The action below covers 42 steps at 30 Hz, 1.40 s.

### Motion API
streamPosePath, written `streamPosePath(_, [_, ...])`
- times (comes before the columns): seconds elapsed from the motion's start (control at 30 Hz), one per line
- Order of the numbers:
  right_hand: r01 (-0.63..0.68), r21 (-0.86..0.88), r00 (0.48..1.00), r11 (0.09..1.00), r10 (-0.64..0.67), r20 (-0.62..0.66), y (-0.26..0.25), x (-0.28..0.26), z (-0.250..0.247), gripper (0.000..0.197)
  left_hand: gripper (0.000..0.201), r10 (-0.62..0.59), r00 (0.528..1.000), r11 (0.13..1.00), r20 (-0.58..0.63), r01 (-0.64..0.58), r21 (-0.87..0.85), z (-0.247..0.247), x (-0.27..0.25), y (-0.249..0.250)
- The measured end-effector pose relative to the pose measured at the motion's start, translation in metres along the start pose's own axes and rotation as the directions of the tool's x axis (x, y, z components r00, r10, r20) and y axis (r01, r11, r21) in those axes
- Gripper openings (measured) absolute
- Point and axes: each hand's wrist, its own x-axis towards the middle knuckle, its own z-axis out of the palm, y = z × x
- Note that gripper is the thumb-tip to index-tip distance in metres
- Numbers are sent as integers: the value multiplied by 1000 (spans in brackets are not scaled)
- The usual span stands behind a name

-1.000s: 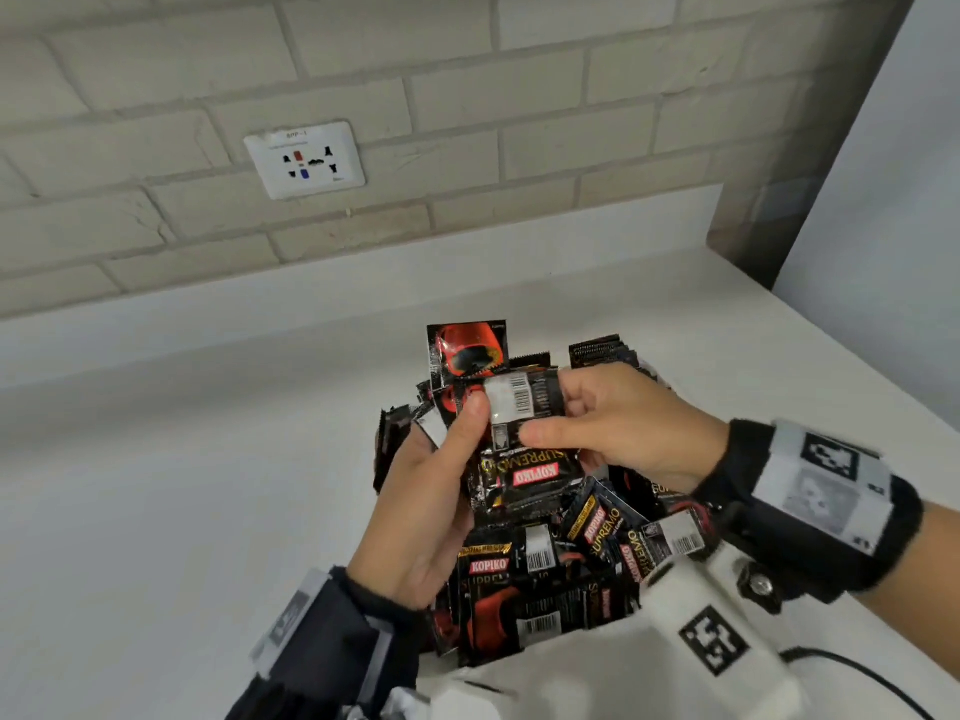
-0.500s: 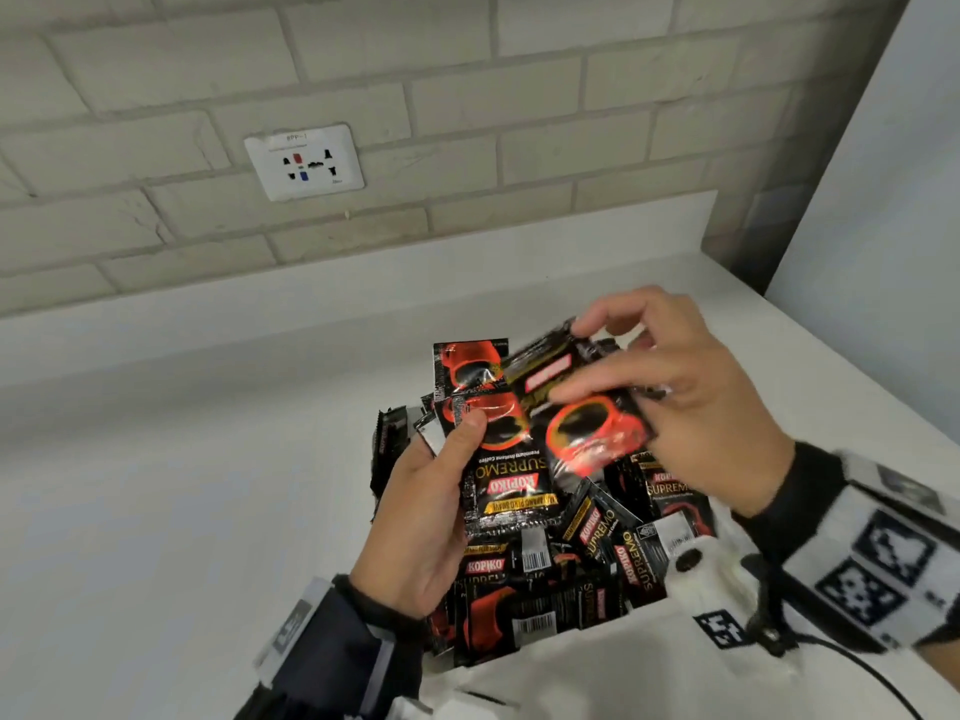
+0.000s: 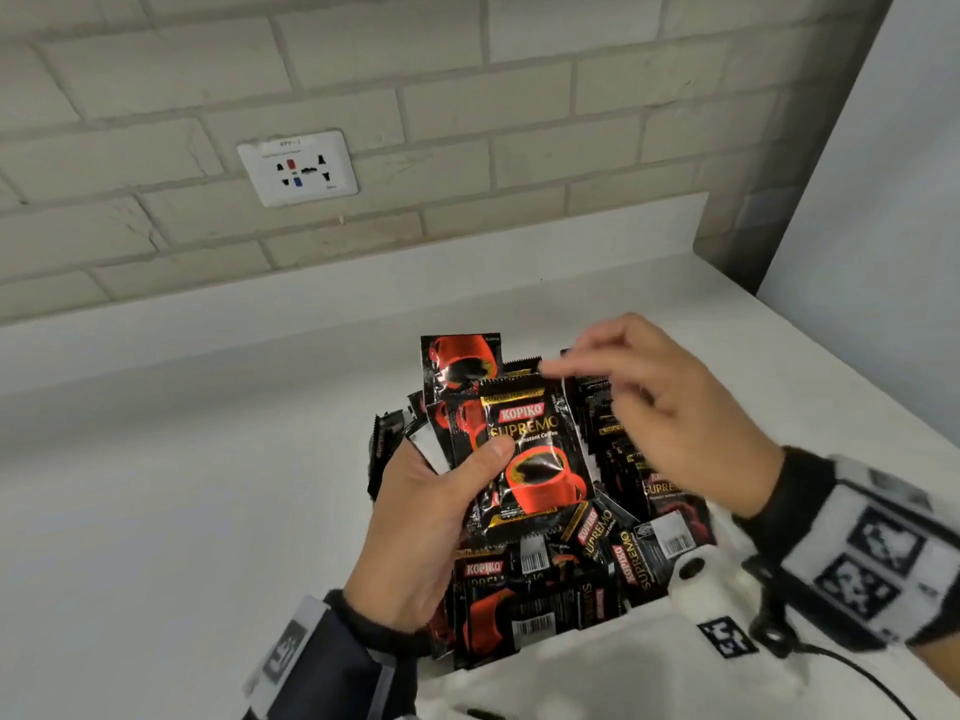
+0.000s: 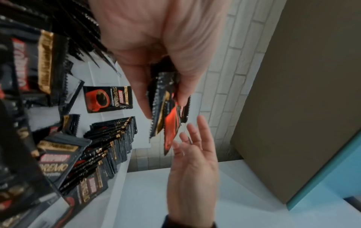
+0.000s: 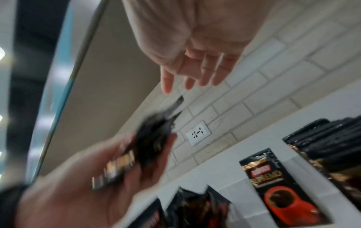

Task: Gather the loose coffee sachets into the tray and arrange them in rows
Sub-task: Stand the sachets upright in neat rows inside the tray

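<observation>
My left hand pinches a fanned stack of sachets, thumb on front: black foil, red cup, gold KOPIKO SUPREMO print, held above the tray pile. My right hand is beside them, fingers loose, holding nothing.

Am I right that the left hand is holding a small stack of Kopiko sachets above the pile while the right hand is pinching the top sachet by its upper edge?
Not quite. The left hand does hold the stack of Kopiko sachets above the pile, but the right hand is pinching nothing: its fingers are spread open, apart from the sachets. The left wrist view shows this.
</observation>
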Motion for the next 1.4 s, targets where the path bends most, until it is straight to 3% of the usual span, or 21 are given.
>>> streamPosePath(0.07, [-150, 77, 987, 986, 144, 76, -9, 14, -10, 36, 37, 34, 999, 998, -6, -34, 45, -1, 0, 1])
streamPosePath(0.13, [-248, 18, 937, 969, 235, 259, -16, 28, -17, 38, 39, 43, 999, 996, 17, -44, 72, 0, 0, 2])
streamPosePath(0.2, [-281, -42, 880, 959, 274, 388, -21, 39, -17, 40, 42, 47, 998, 995, 38, -50, 90, 0, 0, 2])
streamPosePath(0.27, [-285, -80, 857, 955, 291, 424, -23, 48, -15, 37, 41, 55, 998, 995, 26, -57, 87, -1, 0, 3])
streamPosePath(0.53, [-272, -305, 856, 913, 374, 357, 1, 90, -16, 15, 35, 83, 982, 992, -169, -97, -79, -31, 10, 9])
streamPosePath(0.67, [-205, -542, 846, 815, 426, 319, 18, 101, 3, 13, 27, 100, 978, 984, -186, -125, -129, -38, 11, 13])
streamPosePath(0.8, [-142, -672, 827, 727, 460, 324, 30, 104, 26, 11, 23, 89, 979, 987, -185, -112, -118, -39, 10, 11])
streamPosePath(1.2, [-129, -746, 777, 653, 535, 333, 50, 109, 48, 13, 32, 34, 985, 988, -170, -59, -141, -40, 11, 8])
streamPosePath(1.4, [-111, -762, 778, 638, 533, 333, 56, 106, 50, 14, 31, 19, 987, 988, -160, -43, -149, -39, 12, 6])
